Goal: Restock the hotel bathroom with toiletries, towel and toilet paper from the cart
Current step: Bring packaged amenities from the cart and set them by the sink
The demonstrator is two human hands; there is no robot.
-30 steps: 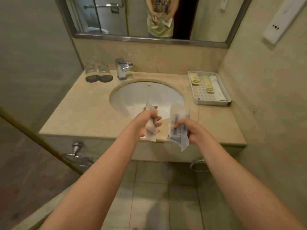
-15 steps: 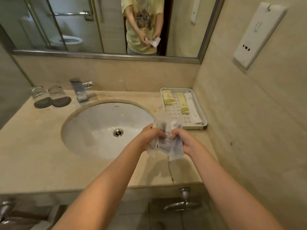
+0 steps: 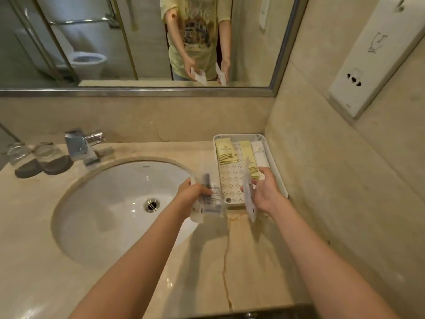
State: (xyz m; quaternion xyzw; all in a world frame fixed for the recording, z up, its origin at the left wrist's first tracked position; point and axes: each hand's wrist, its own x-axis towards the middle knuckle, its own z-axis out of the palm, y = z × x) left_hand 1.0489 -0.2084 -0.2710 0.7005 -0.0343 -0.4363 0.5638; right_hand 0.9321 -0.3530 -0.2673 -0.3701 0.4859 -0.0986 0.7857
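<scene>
- Two clear glasses [image 3: 39,158] stand upside down, side by side, at the desk's [image 3: 202,272] back left corner.
- A chrome faucet [image 3: 81,146] sits just right of them, at the back rim of the sink [image 3: 103,215].
- The left hand [image 3: 192,192] hovers over the sink's right rim, its fingers [image 3: 204,191] curled round a clear packet [image 3: 210,200] with dark print.
- That packet is near upright and tilted a little. Its long axis runs from the person toward the back wall, with the far end higher. Whether it is one packet or several, I cannot tell.
- A white tray [image 3: 231,180] lies lengthwise in the desk's back right corner, against the right wall.
- At its far end lie two yellow-green sachets [image 3: 226,149] and a white sachet [image 3: 259,150], side by side. Their long axes run front to back, along the tray.
- The right hand [image 3: 264,192] is above the tray's near end, thumb and fingers [image 3: 264,173] pinching a white packet [image 3: 248,194].
- This packet shows nearly edge-on. Its long axis runs front to back, the upper end over the tray and the lower end past the tray's near edge, above the desk.
- The two packets are apart, not touching.
- A white wall unit [image 3: 372,56] hangs on the right wall.
</scene>
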